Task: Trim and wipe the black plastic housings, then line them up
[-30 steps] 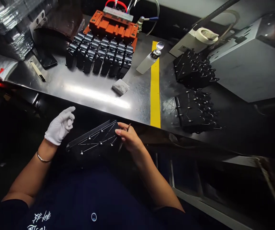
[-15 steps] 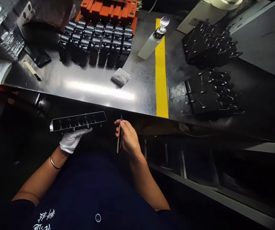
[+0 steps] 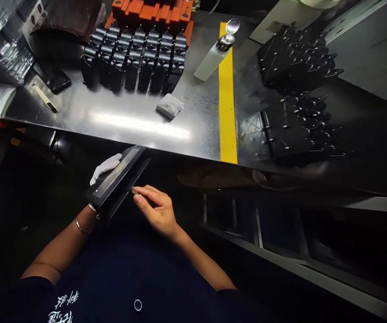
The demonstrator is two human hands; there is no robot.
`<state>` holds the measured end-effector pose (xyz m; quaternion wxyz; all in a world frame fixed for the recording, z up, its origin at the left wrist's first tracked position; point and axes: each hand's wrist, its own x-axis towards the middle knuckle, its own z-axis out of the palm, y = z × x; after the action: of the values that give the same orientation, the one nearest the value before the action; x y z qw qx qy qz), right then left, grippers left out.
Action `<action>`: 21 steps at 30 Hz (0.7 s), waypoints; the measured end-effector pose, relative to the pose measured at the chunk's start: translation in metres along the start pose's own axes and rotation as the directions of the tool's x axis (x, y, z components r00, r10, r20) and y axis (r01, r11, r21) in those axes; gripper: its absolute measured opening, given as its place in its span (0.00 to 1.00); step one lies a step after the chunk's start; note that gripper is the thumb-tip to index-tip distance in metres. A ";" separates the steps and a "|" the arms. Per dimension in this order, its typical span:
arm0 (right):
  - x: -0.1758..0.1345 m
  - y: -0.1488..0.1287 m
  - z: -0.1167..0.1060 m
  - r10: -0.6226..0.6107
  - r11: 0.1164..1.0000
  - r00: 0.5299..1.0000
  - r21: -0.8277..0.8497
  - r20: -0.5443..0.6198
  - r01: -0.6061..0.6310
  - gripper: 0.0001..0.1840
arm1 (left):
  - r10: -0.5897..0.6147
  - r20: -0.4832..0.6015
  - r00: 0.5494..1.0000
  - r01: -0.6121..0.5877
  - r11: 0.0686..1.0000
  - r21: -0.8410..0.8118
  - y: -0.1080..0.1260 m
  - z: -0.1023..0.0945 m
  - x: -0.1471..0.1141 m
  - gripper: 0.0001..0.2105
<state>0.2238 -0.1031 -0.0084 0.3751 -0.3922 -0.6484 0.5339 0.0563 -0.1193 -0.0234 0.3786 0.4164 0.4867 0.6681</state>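
Note:
My left hand (image 3: 105, 168), in a white glove, is closed around a long black rectangular housing (image 3: 117, 175) held tilted just below the bench edge. A grey metallic strip runs along its upward face, and a thin black edge stands out on its right side. My bare right hand (image 3: 158, 210) is at that right edge, thumb and forefinger pinched together. Only a small bit of the thin pointed tool (image 3: 133, 190) shows at the fingertips; the rest is hidden.
On the metal bench (image 3: 129, 107) lie a crumpled white block (image 3: 170, 106), a pale-handled tool (image 3: 44, 98) and a dispenser bottle (image 3: 213, 56). Rows of black parts (image 3: 134, 60) stand before an orange fixture (image 3: 153, 11). Past the yellow tape (image 3: 227, 103) are more black parts (image 3: 291, 125).
My left hand has turned the housing over from its open, ribbed side to its metallic-strip side and tilted it steeply. My right hand has moved left and down to the housing's edge.

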 end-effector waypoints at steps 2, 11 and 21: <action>0.000 -0.001 0.005 -0.008 1.000 1.000 0.016 0.013 0.008 0.11 | -0.006 -0.033 0.999 0.006 1.000 0.007 0.003 0.001 -0.001 0.20; 0.009 0.011 0.000 0.012 0.998 0.987 -0.067 -0.160 -0.023 0.11 | 0.065 -0.053 0.996 -0.063 0.997 0.046 0.004 0.003 -0.003 0.14; 0.020 0.032 -0.012 0.135 0.991 0.942 0.047 -0.307 -0.127 0.14 | 0.006 -0.063 0.998 -0.005 1.000 0.009 0.011 0.006 -0.010 0.12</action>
<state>0.2300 -0.0763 -0.0368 0.4410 -0.5082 -0.5469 0.4981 0.0646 -0.1290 -0.0132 0.3595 0.3982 0.5002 0.6797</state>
